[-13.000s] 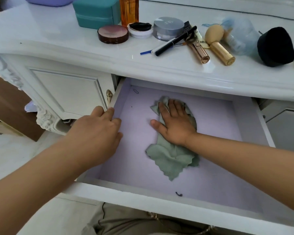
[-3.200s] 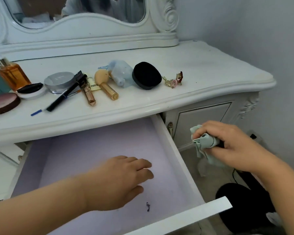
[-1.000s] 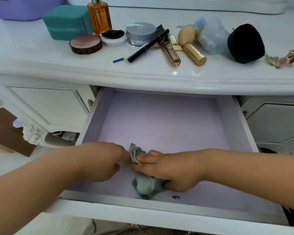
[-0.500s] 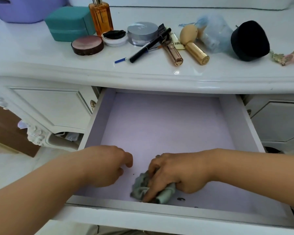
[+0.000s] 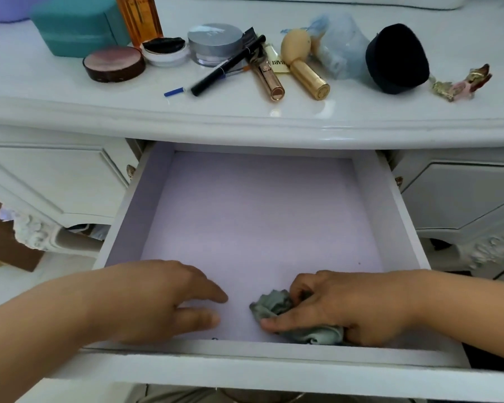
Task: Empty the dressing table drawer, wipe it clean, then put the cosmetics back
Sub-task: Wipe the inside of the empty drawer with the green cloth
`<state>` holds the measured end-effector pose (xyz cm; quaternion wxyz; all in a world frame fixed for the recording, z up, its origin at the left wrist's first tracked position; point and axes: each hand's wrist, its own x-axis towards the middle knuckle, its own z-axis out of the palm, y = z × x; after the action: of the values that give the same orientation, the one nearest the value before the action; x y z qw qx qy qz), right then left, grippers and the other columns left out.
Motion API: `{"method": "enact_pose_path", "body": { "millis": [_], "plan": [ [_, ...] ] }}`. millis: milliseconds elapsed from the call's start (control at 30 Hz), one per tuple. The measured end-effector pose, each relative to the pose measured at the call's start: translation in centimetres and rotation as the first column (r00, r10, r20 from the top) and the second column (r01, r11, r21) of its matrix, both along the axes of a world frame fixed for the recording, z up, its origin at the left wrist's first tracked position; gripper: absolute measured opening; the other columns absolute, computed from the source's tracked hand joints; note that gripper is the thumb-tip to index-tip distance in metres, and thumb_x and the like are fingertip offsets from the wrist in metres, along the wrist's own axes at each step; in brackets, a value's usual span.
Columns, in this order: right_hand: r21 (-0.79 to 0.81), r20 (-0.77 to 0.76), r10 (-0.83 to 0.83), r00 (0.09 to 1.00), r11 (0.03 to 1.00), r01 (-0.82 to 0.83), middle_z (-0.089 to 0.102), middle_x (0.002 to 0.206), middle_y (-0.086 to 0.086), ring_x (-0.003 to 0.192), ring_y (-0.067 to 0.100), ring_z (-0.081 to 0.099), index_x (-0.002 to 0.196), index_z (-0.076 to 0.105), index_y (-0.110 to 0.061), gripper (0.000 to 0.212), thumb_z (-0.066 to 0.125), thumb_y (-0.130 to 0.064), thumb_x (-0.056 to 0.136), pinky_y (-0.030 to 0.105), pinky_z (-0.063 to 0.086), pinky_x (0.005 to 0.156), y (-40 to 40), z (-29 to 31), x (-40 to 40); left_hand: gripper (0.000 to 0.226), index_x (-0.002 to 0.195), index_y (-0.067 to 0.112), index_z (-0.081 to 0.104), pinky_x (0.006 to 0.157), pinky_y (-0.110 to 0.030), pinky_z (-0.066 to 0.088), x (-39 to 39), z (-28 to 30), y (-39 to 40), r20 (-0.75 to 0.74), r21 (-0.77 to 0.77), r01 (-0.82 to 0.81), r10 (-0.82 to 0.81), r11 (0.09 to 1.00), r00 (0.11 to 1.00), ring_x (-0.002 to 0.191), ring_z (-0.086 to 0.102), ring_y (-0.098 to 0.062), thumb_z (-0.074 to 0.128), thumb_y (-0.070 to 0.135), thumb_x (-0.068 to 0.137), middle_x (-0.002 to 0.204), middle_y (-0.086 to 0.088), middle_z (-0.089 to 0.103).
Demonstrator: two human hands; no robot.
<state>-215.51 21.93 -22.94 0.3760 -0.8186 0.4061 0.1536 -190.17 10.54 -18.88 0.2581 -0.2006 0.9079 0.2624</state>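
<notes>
The white drawer [image 5: 402, 216] stands pulled out, its lilac lining bare. My right hand [image 5: 341, 303] grips a bunched green cloth [image 5: 274, 305] against the lining near the front edge. My left hand [image 5: 157, 298] hovers low over the front left of the drawer, fingers loosely extended, holding nothing. Cosmetics lie on the tabletop [image 5: 70, 94]: a brown compact [image 5: 114, 64], a silver jar [image 5: 216, 43], a black pencil [image 5: 227, 66], a rose-gold tube [image 5: 269, 80], a gold sponge applicator [image 5: 306, 68] and a black puff [image 5: 396, 58].
A teal box [image 5: 76, 24] and an orange bottle [image 5: 138, 18] stand at the back left. A hair clip [image 5: 460, 82] lies at the far right. Closed cabinet doors flank the drawer. A small dark speck [image 5: 214, 339] sits by the drawer's front wall.
My right hand has dragged the cloth rightward along the drawer's front. My left hand has let go of the cloth and opened its fingers. The camera has moved closer.
</notes>
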Motion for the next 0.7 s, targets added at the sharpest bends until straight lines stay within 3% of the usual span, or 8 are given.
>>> {"method": "enact_pose_path", "body": {
  "millis": [67,167,333,433,600,700],
  "plan": [
    [-0.051,0.059,0.047,0.997,0.998,-0.044,0.037,0.143,-0.011,0.121,0.019,0.029,0.142,0.013,-0.049,0.076,0.052,-0.011,0.089,0.031,0.032,0.103,-0.4,-0.2,0.4,0.057,0.111,0.072,0.038,0.1,-0.016,0.037,0.2,0.7,0.1,-0.07,0.089,-0.007,0.013,0.996,0.997,0.113,0.037,0.023,0.017,0.088,0.06,0.124,0.047,0.038],
    [-0.168,0.15,0.116,0.982,0.982,-0.091,0.037,0.145,-0.013,0.114,0.015,0.029,0.14,0.035,-0.032,0.057,0.056,-0.016,0.089,0.025,0.032,0.099,-0.7,-0.6,0.9,0.048,0.111,0.063,0.049,0.095,-0.019,0.043,0.7,1.3,0.3,-0.19,0.204,-0.056,0.096,0.977,0.977,0.109,0.048,0.019,0.029,0.082,0.072,0.117,0.043,0.05],
    [-0.246,0.228,0.082,0.97,0.969,-0.024,0.053,0.125,-0.002,0.107,0.015,0.039,0.116,0.061,-0.02,0.033,0.063,-0.013,0.084,0.021,0.036,0.089,-0.2,-1.7,0.3,0.048,0.104,0.054,0.06,0.079,-0.012,0.048,2.1,1.8,1.2,-0.299,0.226,-0.154,0.219,0.962,0.929,0.094,0.06,0.012,0.032,0.079,0.075,0.102,0.038,0.061],
    [-0.267,0.235,0.047,0.971,0.964,0.018,0.061,0.11,-0.004,0.1,0.014,0.044,0.098,0.061,-0.02,0.019,0.062,-0.011,0.082,0.02,0.039,0.08,0.6,-1.5,-0.2,0.056,0.104,0.053,0.06,0.073,-0.02,0.052,2.4,1.7,1.6,-0.272,0.212,-0.202,0.256,0.956,0.927,0.082,0.064,0.005,0.028,0.084,0.071,0.093,0.03,0.066],
    [-0.264,0.098,0.002,0.995,0.964,0.024,0.063,0.103,-0.005,0.092,0.012,0.043,0.096,0.062,-0.021,0.025,0.058,-0.006,0.076,0.014,0.032,0.072,1.1,-0.5,-1.5,0.058,0.103,0.053,0.061,0.074,-0.019,0.051,2.5,1.8,1.9,-0.251,0.176,-0.23,0.27,0.957,0.93,0.083,0.063,0.005,0.024,0.083,0.07,0.098,0.033,0.064],
    [-0.249,0.009,-0.105,0.994,0.963,0.104,0.063,0.107,-0.002,0.093,0.018,0.047,0.103,0.063,-0.017,0.036,0.049,-0.002,0.073,0.022,0.038,0.075,1.2,0.3,-2.4,0.049,0.102,0.054,0.061,0.075,-0.02,0.051,2.3,2.0,2.1,-0.235,0.159,-0.256,0.288,0.954,0.928,0.082,0.064,0.006,0.027,0.075,0.072,0.099,0.033,0.064]
  ]
}}
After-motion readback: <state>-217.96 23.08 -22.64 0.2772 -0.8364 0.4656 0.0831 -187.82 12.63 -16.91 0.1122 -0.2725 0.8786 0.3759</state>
